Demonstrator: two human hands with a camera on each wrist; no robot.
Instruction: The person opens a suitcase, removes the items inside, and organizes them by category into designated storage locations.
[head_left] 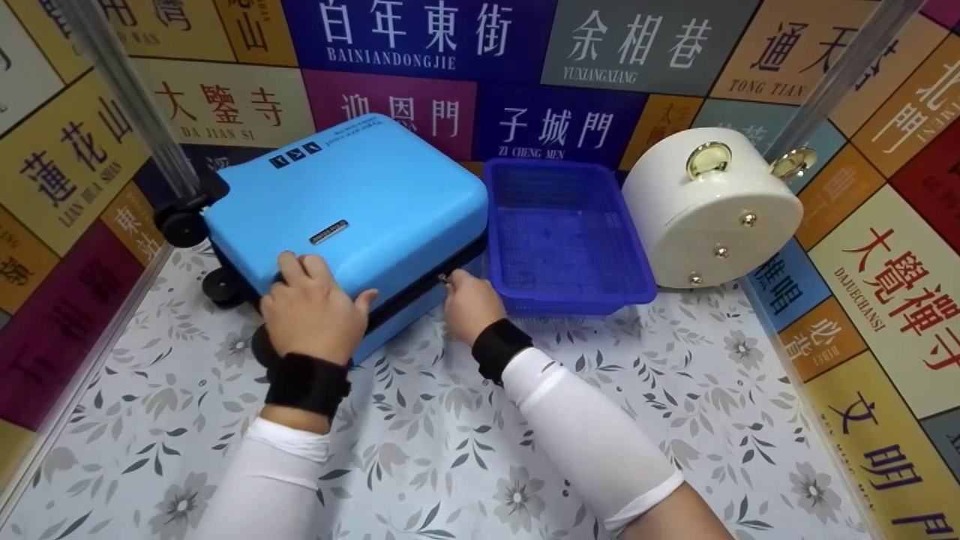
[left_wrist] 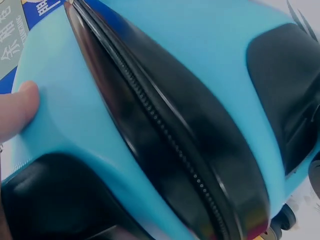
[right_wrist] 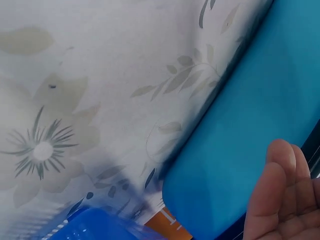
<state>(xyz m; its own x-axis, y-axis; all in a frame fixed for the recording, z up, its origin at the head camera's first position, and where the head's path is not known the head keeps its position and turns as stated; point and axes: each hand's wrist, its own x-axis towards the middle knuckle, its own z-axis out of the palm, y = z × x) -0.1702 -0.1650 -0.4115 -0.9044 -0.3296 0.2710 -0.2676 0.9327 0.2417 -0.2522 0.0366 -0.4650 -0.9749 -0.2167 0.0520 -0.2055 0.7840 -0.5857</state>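
Note:
A light-blue hard-shell suitcase (head_left: 360, 187) lies flat at the left, its black wheels toward the left side. My left hand (head_left: 311, 311) rests on the near corner of its upper shell, thumb spread along the edge. The left wrist view shows that thumb (left_wrist: 22, 107) on the blue shell beside the black zipper band (left_wrist: 155, 115), whose teeth look closed along the stretch in sight. At the suitcase's near right side, my right hand (head_left: 471, 306) pinches the small metal zipper pull (head_left: 444, 279). Curled fingers (right_wrist: 282, 195) appear in the right wrist view; the pull is hidden there.
Right of the suitcase stands a blue plastic basket (head_left: 651, 289). Beside it is a round white case (head_left: 705, 202) with gold handles and studs. A flower-patterned cloth (head_left: 450, 465) covers the table. Printed sign-covered walls (head_left: 592, 45) enclose the back and sides.

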